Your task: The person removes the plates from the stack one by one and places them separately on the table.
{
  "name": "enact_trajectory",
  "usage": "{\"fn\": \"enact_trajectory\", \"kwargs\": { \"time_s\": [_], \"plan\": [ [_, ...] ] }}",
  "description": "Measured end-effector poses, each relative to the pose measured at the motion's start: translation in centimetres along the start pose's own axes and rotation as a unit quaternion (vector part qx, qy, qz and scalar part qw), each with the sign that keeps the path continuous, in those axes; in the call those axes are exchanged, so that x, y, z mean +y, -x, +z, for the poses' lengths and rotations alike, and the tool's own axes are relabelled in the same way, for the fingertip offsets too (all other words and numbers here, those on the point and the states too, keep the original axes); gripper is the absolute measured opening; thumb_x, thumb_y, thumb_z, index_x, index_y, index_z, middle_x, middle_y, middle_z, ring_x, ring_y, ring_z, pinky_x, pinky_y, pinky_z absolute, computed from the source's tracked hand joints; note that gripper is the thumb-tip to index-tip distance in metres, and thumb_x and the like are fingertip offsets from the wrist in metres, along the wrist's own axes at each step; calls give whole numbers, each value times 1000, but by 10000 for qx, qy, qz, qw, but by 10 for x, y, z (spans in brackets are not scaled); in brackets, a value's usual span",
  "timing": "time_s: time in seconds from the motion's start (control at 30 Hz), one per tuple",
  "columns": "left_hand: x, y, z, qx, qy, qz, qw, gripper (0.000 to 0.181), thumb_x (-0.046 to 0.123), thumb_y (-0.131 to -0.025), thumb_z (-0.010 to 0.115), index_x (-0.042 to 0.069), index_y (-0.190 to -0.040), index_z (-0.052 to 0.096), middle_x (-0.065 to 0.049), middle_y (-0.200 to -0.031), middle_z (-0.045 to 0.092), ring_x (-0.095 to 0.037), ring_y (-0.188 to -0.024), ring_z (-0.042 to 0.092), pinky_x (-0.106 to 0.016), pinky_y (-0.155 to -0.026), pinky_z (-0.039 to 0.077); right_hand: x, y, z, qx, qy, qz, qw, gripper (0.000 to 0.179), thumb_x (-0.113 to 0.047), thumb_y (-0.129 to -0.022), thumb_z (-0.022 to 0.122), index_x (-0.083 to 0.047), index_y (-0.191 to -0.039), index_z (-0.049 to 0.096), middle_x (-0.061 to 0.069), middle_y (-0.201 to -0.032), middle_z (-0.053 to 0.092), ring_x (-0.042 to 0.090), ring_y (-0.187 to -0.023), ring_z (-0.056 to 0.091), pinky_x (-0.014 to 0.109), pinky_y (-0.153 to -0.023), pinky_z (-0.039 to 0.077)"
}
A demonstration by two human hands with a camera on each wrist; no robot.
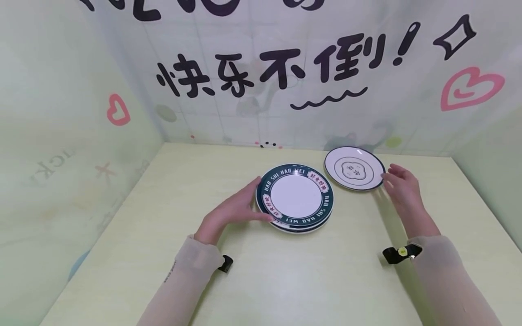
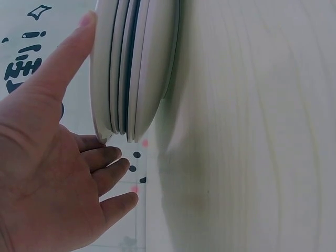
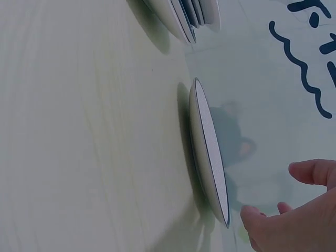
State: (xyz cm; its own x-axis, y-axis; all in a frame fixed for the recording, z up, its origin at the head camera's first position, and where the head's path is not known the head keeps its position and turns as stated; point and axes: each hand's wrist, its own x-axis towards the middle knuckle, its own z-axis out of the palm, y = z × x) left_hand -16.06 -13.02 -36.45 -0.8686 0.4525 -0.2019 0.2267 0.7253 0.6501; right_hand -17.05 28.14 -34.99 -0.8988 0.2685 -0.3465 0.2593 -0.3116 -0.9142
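Stack: we've got several plates piled up (image 1: 295,197) mid-table, the top one with a white centre and a dark green rim lettered HAO SHI HAO WEI. From the left wrist we can see the plate edges packed close together.
Left hand: ours (image 1: 234,208) is spread wide at the stack's left side, thumb on the near rim, index finger touching the edge further round, the other fingers loose in the air. We're touching it, no wrapped grip that we can see.
Small plate: white one (image 1: 355,167), thin dark rim, little motif in the middle. It sits flat just right of the stack and further back, with a small gap between.
Right hand: ours (image 1: 403,185) is half open by the small plate's right edge, fingers softly bent, holding nothing. The head view has the fingertips right over the rim; the wrist view shows us a gap.
Table: pale wood grain (image 1: 285,280), under both.
Backdrop: white sheet (image 1: 228,124) with chunky black writing (image 1: 282,74).
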Motion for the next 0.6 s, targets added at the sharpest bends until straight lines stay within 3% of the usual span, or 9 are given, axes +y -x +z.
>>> {"fn": "enact_trajectory", "kwargs": {
  "time_s": [0.1, 0.2, 0.3, 0.6],
  "plan": [
    [0, 0, -1, 10, -33, 15, 10000, 129, 56, -72, 84, 8, -161, 4, -11, -169, 9, -29, -156, 12, -45, -128, 19, 1, 2, 2, -142, 5, -4, 9999, 61, -5, -97, 61, -14, -151, 35, -10, -111, 44, 1, -98, 49, 7, -94, 50],
    [-1, 0, 2, -8, -62, 1, 10000, 128, 56, -72, 83, 9, -161, 4, -11, -169, 9, -28, -156, 12, -45, -128, 19, 5, 4, 3, -287, -45, -56, 9996, 39, -4, -97, 60, -19, -131, 48, -9, -111, 44, 1, -99, 51, 7, -90, 52],
    [-2, 0, 3, 1, -78, -13, 10000, 129, 56, -72, 83, 9, -161, 4, -11, -169, 9, -28, -156, 12, -45, -128, 19, 8, 5, 5, -467, -89, -190, 9987, 26, -3, -97, 60, -20, -113, 49, -7, -111, 46, 0, -97, 54, 7, -87, 53],
    [-1, 0, 1, 40, -72, 9, 10000, 129, 57, -71, 84, 9, -161, 4, -11, -169, 9, -28, -156, 12, -45, -128, 19, 14, 13, 16, -898, 126, -443, 9949, 31, -7, -97, 62, -17, -122, 47, -12, -108, 53, -5, -95, 60, 9, -92, 52]
  ]
}}
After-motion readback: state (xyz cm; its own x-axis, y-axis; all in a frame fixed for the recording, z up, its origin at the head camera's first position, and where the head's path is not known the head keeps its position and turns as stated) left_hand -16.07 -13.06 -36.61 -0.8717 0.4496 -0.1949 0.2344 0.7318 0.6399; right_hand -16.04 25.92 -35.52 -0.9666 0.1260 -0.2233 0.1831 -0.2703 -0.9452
